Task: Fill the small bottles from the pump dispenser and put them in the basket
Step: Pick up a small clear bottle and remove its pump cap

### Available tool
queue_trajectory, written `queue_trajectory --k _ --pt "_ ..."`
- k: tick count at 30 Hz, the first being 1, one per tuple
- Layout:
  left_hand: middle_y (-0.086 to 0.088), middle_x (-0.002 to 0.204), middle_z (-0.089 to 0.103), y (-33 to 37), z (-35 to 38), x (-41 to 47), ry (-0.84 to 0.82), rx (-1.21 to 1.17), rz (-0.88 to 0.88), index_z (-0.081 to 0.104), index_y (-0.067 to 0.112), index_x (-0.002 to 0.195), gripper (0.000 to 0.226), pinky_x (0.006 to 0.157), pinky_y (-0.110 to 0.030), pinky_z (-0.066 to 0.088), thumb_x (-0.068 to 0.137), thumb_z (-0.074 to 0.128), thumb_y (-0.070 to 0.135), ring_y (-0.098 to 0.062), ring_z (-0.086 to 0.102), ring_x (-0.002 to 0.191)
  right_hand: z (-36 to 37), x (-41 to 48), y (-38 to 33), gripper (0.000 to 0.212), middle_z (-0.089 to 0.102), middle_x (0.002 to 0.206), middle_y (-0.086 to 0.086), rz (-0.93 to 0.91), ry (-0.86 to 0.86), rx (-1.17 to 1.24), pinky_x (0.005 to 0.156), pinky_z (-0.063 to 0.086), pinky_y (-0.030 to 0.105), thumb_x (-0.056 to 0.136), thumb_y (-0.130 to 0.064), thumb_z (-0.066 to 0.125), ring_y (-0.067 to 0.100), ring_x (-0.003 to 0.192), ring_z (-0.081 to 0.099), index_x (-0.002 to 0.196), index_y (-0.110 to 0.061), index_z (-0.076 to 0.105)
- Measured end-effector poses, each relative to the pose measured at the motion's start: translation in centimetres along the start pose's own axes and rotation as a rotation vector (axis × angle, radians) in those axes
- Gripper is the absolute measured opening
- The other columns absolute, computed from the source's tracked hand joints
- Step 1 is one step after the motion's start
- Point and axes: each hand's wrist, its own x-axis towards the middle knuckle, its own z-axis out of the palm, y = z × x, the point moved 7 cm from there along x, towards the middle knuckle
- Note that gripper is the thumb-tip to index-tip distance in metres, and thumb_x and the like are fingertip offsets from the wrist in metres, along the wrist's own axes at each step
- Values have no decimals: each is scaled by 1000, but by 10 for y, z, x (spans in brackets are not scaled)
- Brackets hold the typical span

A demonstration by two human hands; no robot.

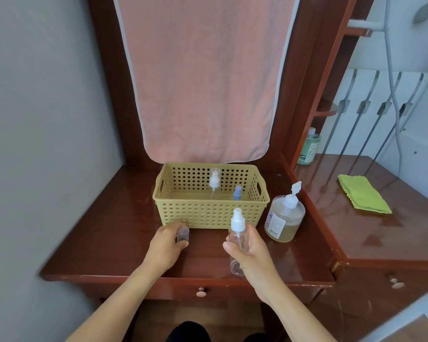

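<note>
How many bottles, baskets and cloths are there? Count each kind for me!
Small bottles: 3, the clear bottle and blue bottle in the basket, the held bottle in the right hand
Pump dispenser: 1
Green bottle at the back: 1
Basket: 1
Green cloth: 1
Pink towel: 1
Blurry clear thing in the left hand: 1
Total: 9

A clear plastic spray bottle with white sprayer is held upright before a tan perforated plastic basket, in which two small bottles are stood; a round amber-filled pump dispenser is placed beside it
</note>
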Motion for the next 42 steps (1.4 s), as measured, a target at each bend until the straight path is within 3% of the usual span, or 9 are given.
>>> queue_trajectory --k 8,11,14,16,20,26,31,36,42 --pt "-3 131 57 12 -6 -10 85 206 103 50 15 132 58 99 -35 43 80 74 16 -26 50 121 8 1 0 24 61 105 -1 4 -7 33 94 45 27 87 -16 66 11 106 59 106 -23 53" --pt "5 113 66 64 -26 -39 297 -19 301 63 16 119 35 90 -25 49 84 70 15 -13 61 107 13 -1 -1 25 61 101 -3 -1 -40 73 82 47 25 87 -13 66 14 97 59 108 -22 54" --pt "14 114 67 101 -11 -45 -152 -598 149 58 26 124 33 91 -15 48 92 59 17 1 60 108 24 -2 -6 41 64 117 -13 -33 -93 133 95 44 27 87 -12 67 5 113 58 121 -31 52" --pt "7 117 68 110 -3 -44 -327 -713 101 59 24 125 34 95 -21 49 93 58 14 -6 61 111 28 -3 -9 50 62 122 -19 -52 -113 133 100 42 28 88 -11 65 1 118 55 124 -41 48" --pt "-8 105 72 112 -6 -36 -291 -792 89 66 12 112 26 88 -24 53 88 63 5 -17 67 98 26 -6 -7 63 56 128 -23 -41 -121 107 105 38 27 89 -3 61 -3 121 52 130 -47 40" --pt "9 98 69 110 -10 -36 9 -563 71 68 30 96 22 86 -24 50 77 77 23 -7 63 99 21 -10 -15 38 65 115 -8 -96 -13 59 88 51 20 89 -8 63 0 109 60 117 -31 51" --pt "1 112 68 121 -11 -38 -372 -681 215 61 21 119 31 94 -22 48 93 55 5 -10 63 106 11 -9 -14 37 65 112 -6 -81 -32 9 95 46 26 89 -11 63 3 108 59 117 -32 52" --pt "11 93 67 116 -14 -32 -176 -586 197 70 30 91 21 97 -33 46 83 70 10 -15 61 99 13 -7 -10 36 66 109 -4 -72 -39 -7 92 48 26 88 -11 63 4 102 62 113 -35 53" --pt "3 109 71 126 -10 -33 -363 -746 179 68 19 109 25 91 -22 50 90 60 5 -12 65 104 14 -3 -10 42 65 113 0 -89 -32 8 96 48 33 79 -25 66 10 108 60 115 -42 54"
